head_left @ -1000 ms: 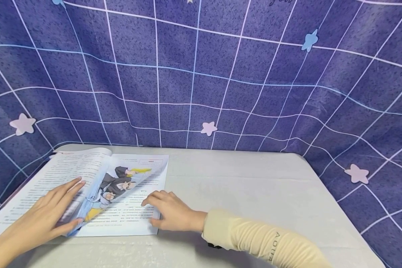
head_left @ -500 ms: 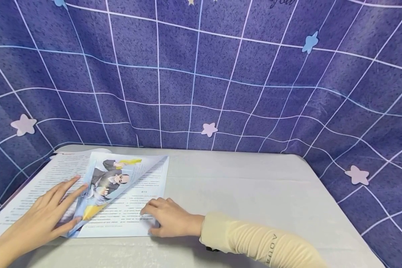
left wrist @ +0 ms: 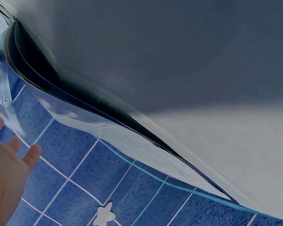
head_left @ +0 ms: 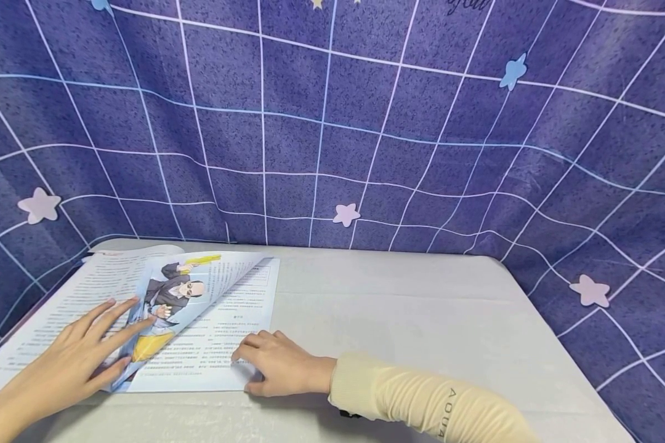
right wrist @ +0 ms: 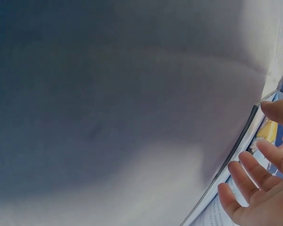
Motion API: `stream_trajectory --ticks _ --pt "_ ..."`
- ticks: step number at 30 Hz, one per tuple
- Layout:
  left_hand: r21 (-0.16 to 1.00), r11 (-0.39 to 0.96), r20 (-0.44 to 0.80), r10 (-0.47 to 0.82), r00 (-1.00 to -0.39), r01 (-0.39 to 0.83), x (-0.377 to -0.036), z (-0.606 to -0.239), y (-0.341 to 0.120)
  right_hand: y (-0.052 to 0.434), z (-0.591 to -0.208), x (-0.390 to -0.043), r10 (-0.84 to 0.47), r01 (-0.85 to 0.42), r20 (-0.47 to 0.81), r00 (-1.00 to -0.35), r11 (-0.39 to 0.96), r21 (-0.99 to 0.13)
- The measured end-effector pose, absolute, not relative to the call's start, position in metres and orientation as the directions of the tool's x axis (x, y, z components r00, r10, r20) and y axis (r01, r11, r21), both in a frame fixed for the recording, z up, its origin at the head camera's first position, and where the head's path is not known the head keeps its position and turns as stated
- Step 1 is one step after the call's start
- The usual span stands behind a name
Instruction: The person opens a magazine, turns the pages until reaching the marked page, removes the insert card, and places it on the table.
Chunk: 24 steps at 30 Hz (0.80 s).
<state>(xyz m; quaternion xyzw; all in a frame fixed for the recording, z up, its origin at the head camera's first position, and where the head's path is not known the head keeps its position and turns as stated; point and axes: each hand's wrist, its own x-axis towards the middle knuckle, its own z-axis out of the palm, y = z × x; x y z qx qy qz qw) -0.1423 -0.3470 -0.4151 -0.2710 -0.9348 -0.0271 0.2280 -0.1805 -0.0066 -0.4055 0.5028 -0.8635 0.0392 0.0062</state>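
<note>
- Blue-violet fabric backdrop [head_left: 399,160] with a pale grid and stick-on-like stars fills the far side.
- Below it, a light grey, cloth-like surface [head_left: 399,320] stretches from left to right.
- On its left part lies a large open book [head_left: 221,363] with white printed pages.
- From the book rises a thin, glossy paper leaf with a coloured illustration [head_left: 183,301]. Over the last second its picture side has shifted left and come more into view. Its near part is already folded over to the left, while the far right corner lags, so I judge the turn to be only partly made.
- A cream, wrinkled sleeve [head_left: 410,394] comes in from the near right.
- The bare left hand [head_left: 77,354] rests over the left side; its grip is spread and clasps nothing. Its forefinger now lies over the illustration, farther onto the leaf than before, seemingly steadying it.
- The bare right hand [head_left: 279,363] has slipped slightly nearer, at the right page's near edge. Its grip is slack, fingers loosely bent, holding nothing; whether they touch the paper I cannot tell.
</note>
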Motion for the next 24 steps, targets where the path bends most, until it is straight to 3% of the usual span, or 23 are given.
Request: stream_trajectory --ticks 14,24 --pt "-0.02 0.892 0.421 0.417 -0.805 0.452 -0.1374 -0.4201 -0.3469 -0.0102 -0.4043 -0.1774 -0.863 -0.863 0.012 -0.506 0.505 -0.022" --pt "-0.103 0.883 0.478 0.448 -0.756 0.459 -0.1427 -0.4208 -0.3484 -0.0146 -0.4061 -0.176 -0.856 -0.855 0.041 -0.516 0.517 0.031"
